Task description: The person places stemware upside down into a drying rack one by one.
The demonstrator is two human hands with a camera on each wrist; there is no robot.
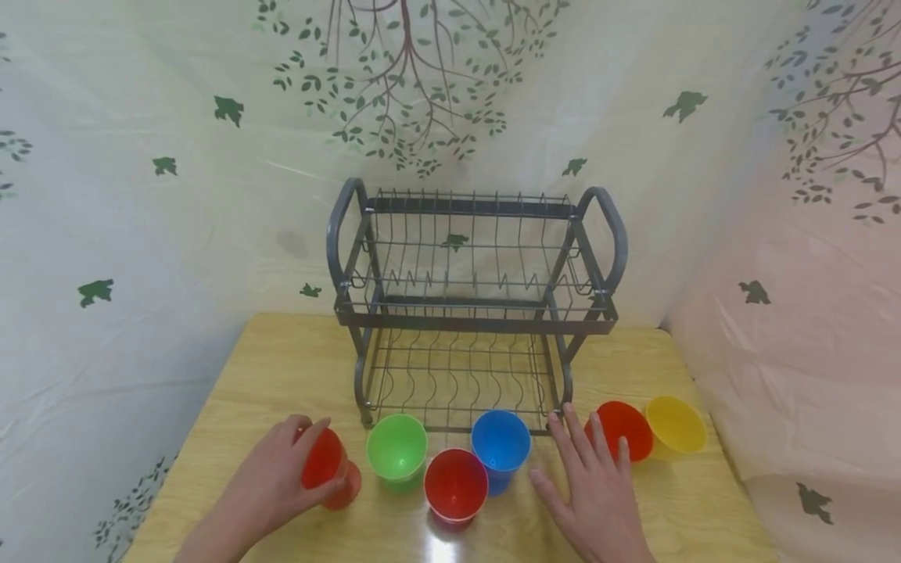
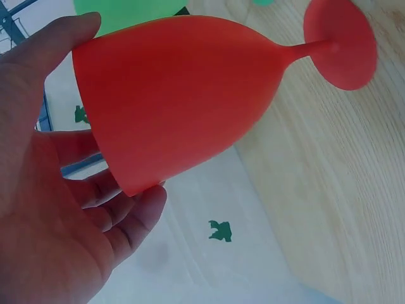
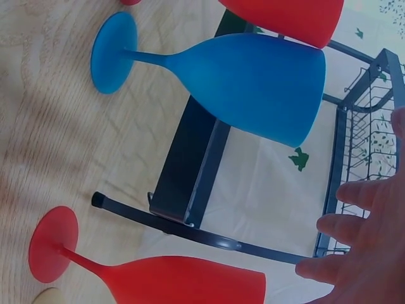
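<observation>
My left hand (image 1: 271, 481) grips a red plastic goblet (image 1: 325, 461) near its rim, thumb on one side and fingers on the other. In the left wrist view the red goblet (image 2: 183, 95) shows its stem and round foot. My right hand (image 1: 598, 489) has its fingers spread over the table, holding nothing. It is between a blue goblet (image 1: 501, 442) and another red goblet (image 1: 622, 430), which its fingers partly cover. The right wrist view shows the blue goblet (image 3: 253, 82) upright on its stem, with a red goblet (image 3: 183, 278) at the other side.
A green goblet (image 1: 397, 446) and a middle red goblet (image 1: 456, 485) stand between the hands. At the far right is a yellow goblet (image 1: 676, 426). A dark two-tier dish rack (image 1: 475, 319) stands behind them on the wooden table (image 1: 281, 360), before a leaf-patterned sheet (image 1: 281, 242).
</observation>
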